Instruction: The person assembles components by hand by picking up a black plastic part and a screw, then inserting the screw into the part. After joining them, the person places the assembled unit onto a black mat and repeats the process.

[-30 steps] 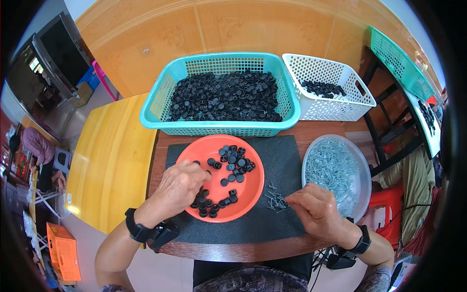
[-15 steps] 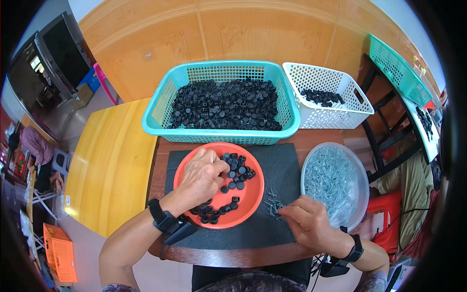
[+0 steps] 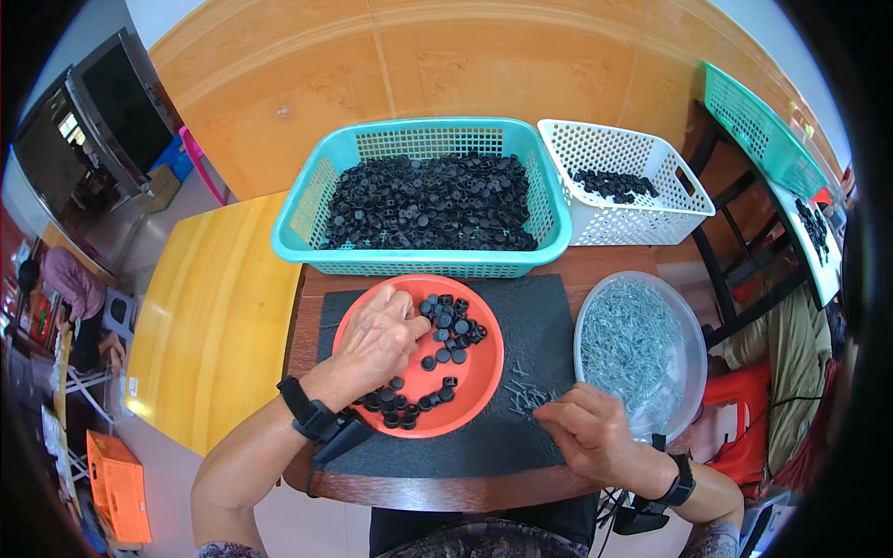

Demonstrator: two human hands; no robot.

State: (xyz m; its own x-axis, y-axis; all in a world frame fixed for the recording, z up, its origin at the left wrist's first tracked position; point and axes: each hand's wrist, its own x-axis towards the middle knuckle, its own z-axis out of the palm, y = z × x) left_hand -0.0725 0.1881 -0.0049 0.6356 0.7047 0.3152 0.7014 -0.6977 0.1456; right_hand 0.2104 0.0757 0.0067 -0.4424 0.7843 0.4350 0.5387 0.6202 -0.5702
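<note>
My left hand (image 3: 379,337) is over the orange-red plate (image 3: 446,395), its fingers curled in a pinch beside small round black plastic caps (image 3: 453,327). Whatever those fingers hold is hidden under the hand. More black caps (image 3: 400,407) lie along the plate's near side, by my left wrist. My right hand (image 3: 591,428) rests low over the dark mat (image 3: 465,453), thumb and fingers pressed together at a small heap of thin silver screws (image 3: 526,395). Anything between those fingertips is too small to make out. Both wrists wear black straps.
A teal basket (image 3: 423,263) full of black caps stands at the back. A white basket (image 3: 633,226) with fewer black parts sits beside it. Right of the mat is a clear round tub (image 3: 688,391) of screws. A yellow table (image 3: 205,325) adjoins on the left; a person (image 3: 79,288) sits beyond.
My left hand has shifted very slightly left over the plate. My right hand stays by the screws, with its fingers drawn down a little.
</note>
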